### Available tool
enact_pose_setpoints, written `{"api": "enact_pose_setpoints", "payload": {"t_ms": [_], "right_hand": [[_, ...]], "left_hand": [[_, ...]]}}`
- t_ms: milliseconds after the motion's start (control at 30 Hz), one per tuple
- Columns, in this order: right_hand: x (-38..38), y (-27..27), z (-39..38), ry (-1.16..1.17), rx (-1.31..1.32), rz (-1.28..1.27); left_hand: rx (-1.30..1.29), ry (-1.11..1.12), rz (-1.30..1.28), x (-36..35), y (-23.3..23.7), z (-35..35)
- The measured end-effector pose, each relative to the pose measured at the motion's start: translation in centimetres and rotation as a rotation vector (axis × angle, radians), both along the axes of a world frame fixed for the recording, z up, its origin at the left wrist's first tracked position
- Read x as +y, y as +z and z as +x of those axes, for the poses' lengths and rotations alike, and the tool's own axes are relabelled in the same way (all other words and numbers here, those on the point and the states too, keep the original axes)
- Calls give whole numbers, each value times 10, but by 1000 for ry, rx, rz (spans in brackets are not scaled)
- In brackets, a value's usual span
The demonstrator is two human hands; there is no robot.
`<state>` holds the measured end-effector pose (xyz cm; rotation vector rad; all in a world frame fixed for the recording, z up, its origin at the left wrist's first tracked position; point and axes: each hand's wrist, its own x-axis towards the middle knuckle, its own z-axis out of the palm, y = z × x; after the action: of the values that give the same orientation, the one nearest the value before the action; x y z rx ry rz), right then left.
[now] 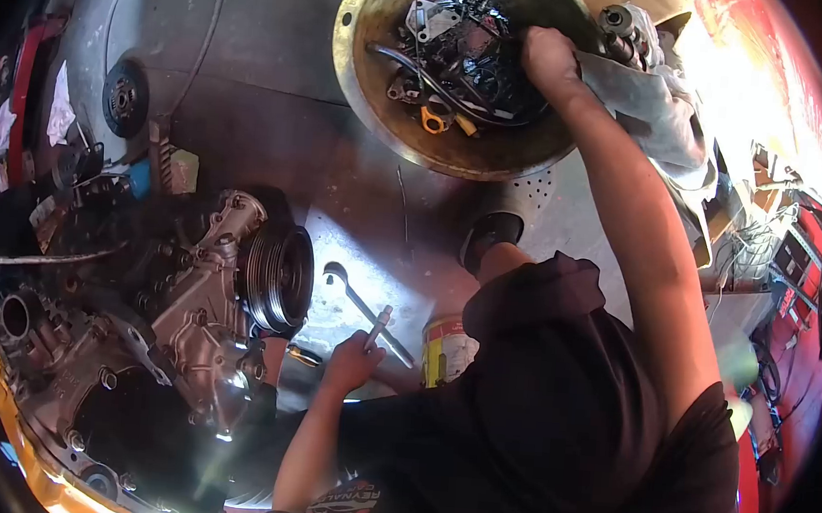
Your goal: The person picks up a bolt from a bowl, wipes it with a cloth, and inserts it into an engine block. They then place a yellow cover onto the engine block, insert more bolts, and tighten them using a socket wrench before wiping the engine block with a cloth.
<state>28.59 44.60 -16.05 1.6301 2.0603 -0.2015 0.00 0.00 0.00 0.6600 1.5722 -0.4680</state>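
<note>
My left hand (354, 362) is closed around a short, pale rod-like tool (379, 326) whose exact kind I cannot make out. It is held beside the engine (205, 337) and its ribbed pulley (279, 276). My right hand (549, 56) reaches into a large round metal basin (364, 115), its fingers curled down at the edge of a pile of dark, oily parts (482, 52). What those fingers grip, if anything, is hidden. Near the hand in the basin lie a black hose (442, 92), a metal bracket (432, 20) and a yellow-orange piece (433, 119).
A long wrench (369, 313) and a yellow-handled tool (305, 355) lie on the floor by the pulley. A labelled can (447, 350) stands by my leg. Grey cloth (650, 106) and a metal shaft part (618, 23) sit right of the basin. A dark disc (125, 98) is at left.
</note>
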Motion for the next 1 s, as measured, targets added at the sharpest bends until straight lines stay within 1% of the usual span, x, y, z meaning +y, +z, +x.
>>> {"api": "enact_pose_setpoints", "payload": {"t_ms": [67, 100, 167, 267, 367, 467, 567, 667, 700, 733, 767, 800, 833, 900, 933, 967, 1000], "right_hand": [[4, 2, 7, -22, 38, 13], [-2, 4, -3, -21, 74, -24], [0, 9, 0, -11, 119, -58], [0, -4, 12, 145, 224, 1], [-6, 5, 4, 169, 90, -3], [-4, -5, 12, 168, 158, 6], [0, 13, 7, 173, 220, -95], [6, -13, 21, 271, 305, 10], [4, -4, 18, 95, 438, -75], [4, 18, 15, -79, 563, -161], [3, 52, 13, -239, 708, -278], [1, 86, 11, -413, 844, -380], [-16, 106, 12, -594, 1138, -507], [-28, 150, 16, -926, 1716, -744], [-33, 158, 22, -846, 1865, -891], [-40, 173, 21, -756, 2006, -1050], [-50, 188, 20, -674, 2105, -1080]], "left_hand": [[-7, 11, 10, 1, -3, 4], [8, 11, -6, -3, 8, -6], [9, 17, 3, -3, 7, -6], [19, 28, 29, -6, 5, -7], [25, 43, 33, -9, 9, -8], [34, 30, 25, -13, 13, -6], [45, 12, 41, -20, 17, -5], [70, 4, 80, -17, 28, -1], [89, -4, 91, -17, 33, 0], [105, -9, 102, -15, 37, 2], [119, -12, 115, -14, 39, 4], [141, -76, 132, -13, 41, 7], [161, -115, 145, -16, 42, 11], [142, -84, 178, -17, 48, 19], [130, -105, 167, -14, 55, 23], [119, -102, 221, -20, 59, 26], [119, -125, 262, -23, 63, 28]]}}
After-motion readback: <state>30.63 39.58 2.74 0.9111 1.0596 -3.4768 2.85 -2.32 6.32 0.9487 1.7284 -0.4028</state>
